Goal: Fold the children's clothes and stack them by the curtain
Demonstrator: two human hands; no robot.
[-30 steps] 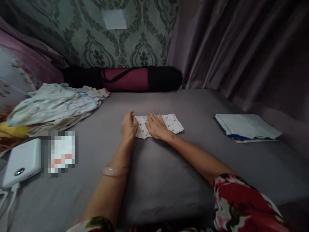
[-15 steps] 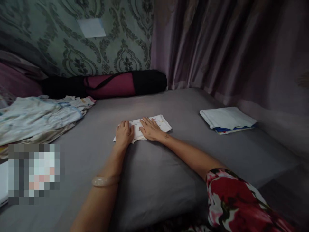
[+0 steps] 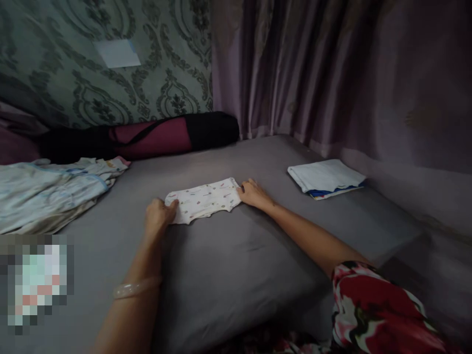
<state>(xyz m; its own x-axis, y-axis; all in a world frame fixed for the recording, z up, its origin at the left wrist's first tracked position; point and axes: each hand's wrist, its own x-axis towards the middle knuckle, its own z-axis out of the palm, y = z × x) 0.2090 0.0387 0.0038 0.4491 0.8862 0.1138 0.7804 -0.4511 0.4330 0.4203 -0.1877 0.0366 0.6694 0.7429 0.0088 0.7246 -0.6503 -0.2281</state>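
Observation:
A small white garment [image 3: 208, 199] with a scattered print lies folded into a long strip on the grey bed sheet [image 3: 236, 260]. My left hand [image 3: 158, 215] pinches its left end, thumb on top and the other fingers partly hidden beneath. At the opposite end, my right hand [image 3: 253, 193] grips the right edge between thumb and fingers. The cloth lies flat between both hands, its near edge uneven. Which part of the garment each end is, I cannot tell.
Folded white and blue cloths [image 3: 326, 177] are stacked on the right. Loose baby clothes [image 3: 55, 189] are heaped at the left, near a blurred-out patch. A black and maroon long bag [image 3: 155, 136] lies along the wall, and a purple curtain [image 3: 265, 73] hangs behind.
My hands were lying flat on top of the garment; they have moved apart to its two ends and closed on them. The camera view has turned slightly right.

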